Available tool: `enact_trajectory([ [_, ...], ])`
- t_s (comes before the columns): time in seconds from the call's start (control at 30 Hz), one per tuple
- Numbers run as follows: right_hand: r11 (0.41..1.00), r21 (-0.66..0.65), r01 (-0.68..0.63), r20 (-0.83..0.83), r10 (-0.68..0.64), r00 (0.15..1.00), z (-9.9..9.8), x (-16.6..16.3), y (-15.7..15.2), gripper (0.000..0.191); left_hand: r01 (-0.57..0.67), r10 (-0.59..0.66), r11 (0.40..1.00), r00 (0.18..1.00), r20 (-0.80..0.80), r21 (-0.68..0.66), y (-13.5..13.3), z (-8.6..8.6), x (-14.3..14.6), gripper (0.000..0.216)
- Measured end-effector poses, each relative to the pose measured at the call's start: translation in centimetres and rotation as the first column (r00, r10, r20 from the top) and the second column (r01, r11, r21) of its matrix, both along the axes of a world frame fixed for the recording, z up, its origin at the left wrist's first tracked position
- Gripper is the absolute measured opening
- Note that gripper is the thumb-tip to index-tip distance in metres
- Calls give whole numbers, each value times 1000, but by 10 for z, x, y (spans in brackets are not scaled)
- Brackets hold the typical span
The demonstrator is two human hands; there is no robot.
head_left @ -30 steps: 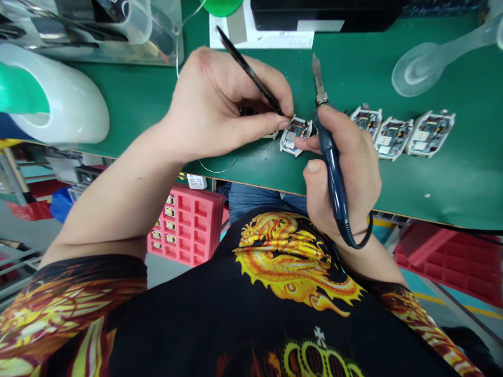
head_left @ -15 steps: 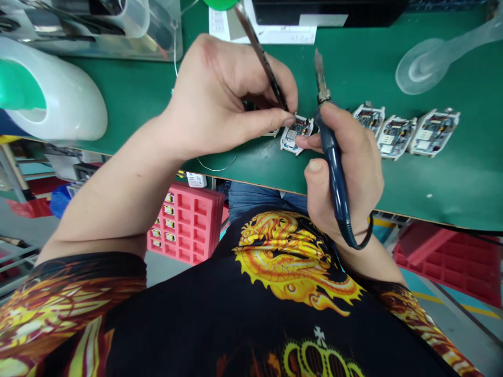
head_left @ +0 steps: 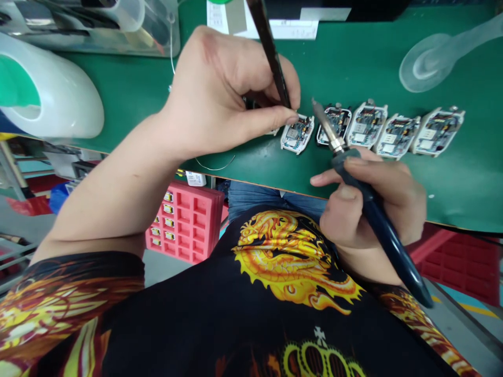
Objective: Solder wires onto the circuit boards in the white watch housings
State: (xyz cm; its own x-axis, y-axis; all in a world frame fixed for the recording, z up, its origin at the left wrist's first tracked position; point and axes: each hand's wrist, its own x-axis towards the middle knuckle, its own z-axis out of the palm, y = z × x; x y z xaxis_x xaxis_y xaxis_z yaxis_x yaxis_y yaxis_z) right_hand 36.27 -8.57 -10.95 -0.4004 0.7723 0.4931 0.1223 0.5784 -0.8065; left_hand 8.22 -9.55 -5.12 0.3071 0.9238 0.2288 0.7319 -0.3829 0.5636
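My left hand [head_left: 239, 89] is closed on dark tweezers [head_left: 271, 50], which slant down toward the upper edge of a white-framed watch circuit board [head_left: 297, 135]. The thumb and fingers hide the tweezer tips. In my right hand [head_left: 377, 199] is a soldering iron [head_left: 377, 214] with a dark blue handle. Its metal tip points up and left, just right of that board and over the left edge of a black-framed watch board [head_left: 335, 124]. Whether the tip touches anything, I cannot tell. Three more white-framed watch boards [head_left: 397, 137] stand in a row to the right.
A white bottle [head_left: 74, 94] and a clear bin of tools [head_left: 118, 36] stand at the left. Paper [head_left: 294, 30] lies at the back, a translucent stand [head_left: 426, 63] at the back right. Below the green table [head_left: 353, 63] edge are red foam trays [head_left: 188, 220].
My right hand has moved down and right, swinging the soldering iron so its tip leans left and sits lower. The black-framed board has come into view. My left hand stays nearly still.
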Motion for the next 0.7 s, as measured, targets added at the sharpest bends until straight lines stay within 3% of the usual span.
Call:
enact_trajectory([
  [0.1,998,58,-17,-125,24,992,0,-6,2,27,6,-6,1000,1000,-11,18,1,2,2,49],
  [0.23,999,52,-14,-63,17,998,2,-11,3,24,11,-11,999,1000,1,43,0,2,3,46],
  [0.43,982,171,83,-27,-80,996,3,-20,3,23,7,-7,1000,1000,3,22,1,3,3,51],
  [0.7,983,167,81,-15,-80,997,4,-23,2,23,39,-39,998,999,-11,39,2,2,-1,39],
])
